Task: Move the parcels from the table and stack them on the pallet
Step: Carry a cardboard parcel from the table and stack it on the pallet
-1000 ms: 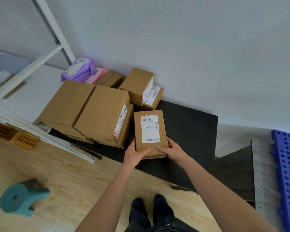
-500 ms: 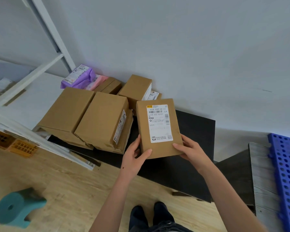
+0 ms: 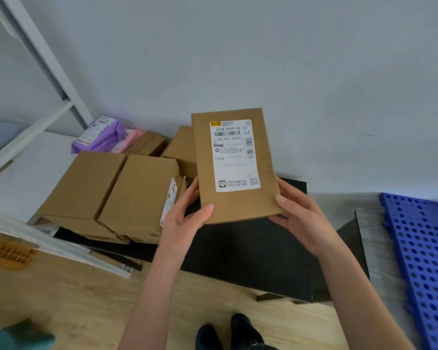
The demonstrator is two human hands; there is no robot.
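A flat brown cardboard parcel (image 3: pixel 238 203) with a white shipping label is lifted above the black table (image 3: pixel 250 256), tilted toward me. My left hand (image 3: pixel 185 218) grips its lower left corner and my right hand (image 3: pixel 299 218) grips its lower right corner. Two larger brown boxes (image 3: pixel 137 195) lie side by side on the table's left part. Behind them sit smaller brown boxes (image 3: pixel 181 147) and a purple bag parcel (image 3: pixel 104 135) beside a pink one. The blue perforated pallet (image 3: pixel 425 248) lies at the far right.
A white metal shelf frame (image 3: pixel 36 127) stands at the left, its lower rail crossing in front of the boxes. An orange crate (image 3: pixel 9 253) sits under it. A teal object (image 3: pixel 18 337) rests on the wooden floor at bottom left. A grey wall is behind.
The labelled parcel went from lying on the table to being raised and brought right and toward me, held by both hands. The view has shifted slightly right.
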